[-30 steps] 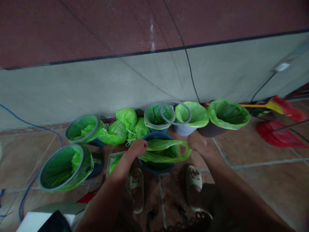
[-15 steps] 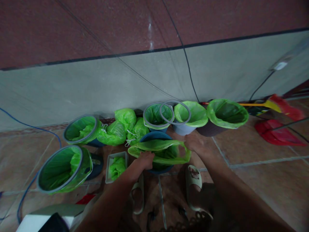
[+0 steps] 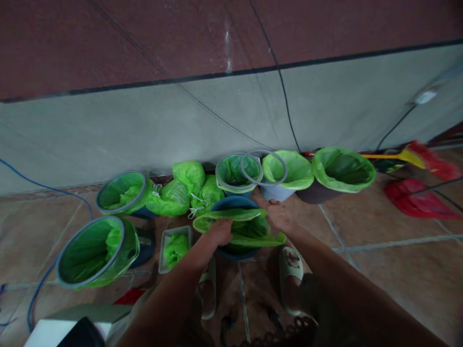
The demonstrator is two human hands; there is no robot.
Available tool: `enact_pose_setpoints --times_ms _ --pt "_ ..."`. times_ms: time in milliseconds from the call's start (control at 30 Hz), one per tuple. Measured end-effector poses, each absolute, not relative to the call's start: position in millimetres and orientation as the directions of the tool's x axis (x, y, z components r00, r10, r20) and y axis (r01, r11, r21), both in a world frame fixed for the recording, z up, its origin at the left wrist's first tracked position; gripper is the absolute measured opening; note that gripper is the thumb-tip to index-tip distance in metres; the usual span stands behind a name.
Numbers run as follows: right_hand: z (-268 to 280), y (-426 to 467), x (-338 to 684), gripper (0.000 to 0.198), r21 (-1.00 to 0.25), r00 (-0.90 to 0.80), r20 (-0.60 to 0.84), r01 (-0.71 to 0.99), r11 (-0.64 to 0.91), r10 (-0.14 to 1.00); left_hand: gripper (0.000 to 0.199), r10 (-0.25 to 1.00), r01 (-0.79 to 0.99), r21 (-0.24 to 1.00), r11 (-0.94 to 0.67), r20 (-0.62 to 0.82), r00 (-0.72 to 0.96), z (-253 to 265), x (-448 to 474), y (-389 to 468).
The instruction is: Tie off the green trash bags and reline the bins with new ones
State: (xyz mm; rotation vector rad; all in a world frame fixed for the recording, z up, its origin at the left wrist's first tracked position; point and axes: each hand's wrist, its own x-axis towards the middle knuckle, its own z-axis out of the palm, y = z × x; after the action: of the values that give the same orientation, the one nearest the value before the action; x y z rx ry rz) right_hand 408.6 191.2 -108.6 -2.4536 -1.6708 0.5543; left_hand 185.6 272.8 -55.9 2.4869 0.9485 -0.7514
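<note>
A thin green bin bag point(image 3: 249, 239) lies across the mouth of a blue bin point(image 3: 235, 202) at my feet, its opening gathered into a long slit. At the bag's left side, my left hand point(image 3: 220, 231) is closed on the rim. My right hand point(image 3: 279, 217) is at the bag's right end, fingers closed on its edge, though the fingertips are partly hidden. Part of the bag hangs inside the bin, and a loose corner sticks out below my right hand.
Along the wall stand several lined bins, among them a brown bin point(image 3: 314, 193) and a pale bin point(image 3: 277, 193). A loose grey ring point(image 3: 264, 182) rests over two bins. Tied green bags point(image 3: 173, 197), a clear tray point(image 3: 162, 250) and a red dustpan point(image 3: 415, 200) are nearby.
My right hand has moved a little left and inward along the bag's edge. The bag's right end has folded, leaving a corner poking out. My left hand has barely shifted.
</note>
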Motion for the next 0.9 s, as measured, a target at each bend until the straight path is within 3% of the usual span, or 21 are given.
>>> enact_pose_setpoints --times_ms 100,233,433,667,767,900 --pt "-108 196 394 0.049 -0.232 0.244 -0.25 0.924 -0.303 0.937 0.063 0.543 0.726 0.157 -0.669 -0.564 0.623 -57 186 274" --pt "-106 205 387 0.035 -0.138 0.236 -0.315 0.947 -0.29 0.919 0.064 0.569 0.738 0.179 -0.651 -0.528 0.63 -60 185 276" --pt "-86 220 387 0.033 -0.223 0.328 -0.296 0.889 -0.399 0.897 0.061 0.588 0.756 0.127 -0.642 -0.552 0.591 -53 178 288" --pt "-57 216 384 0.034 -0.385 0.35 -0.159 0.839 -0.384 0.923 0.055 0.431 0.685 0.167 -0.709 -0.667 0.608 -49 165 297" --pt "-53 213 379 0.032 -0.395 0.32 -0.213 0.836 -0.381 0.923 0.049 0.391 0.663 0.162 -0.731 -0.697 0.602 -57 165 282" --pt "-48 213 371 0.035 -0.369 0.266 -0.192 0.872 -0.321 0.945 0.04 0.433 0.663 0.114 -0.74 -0.674 0.599 -64 162 272"
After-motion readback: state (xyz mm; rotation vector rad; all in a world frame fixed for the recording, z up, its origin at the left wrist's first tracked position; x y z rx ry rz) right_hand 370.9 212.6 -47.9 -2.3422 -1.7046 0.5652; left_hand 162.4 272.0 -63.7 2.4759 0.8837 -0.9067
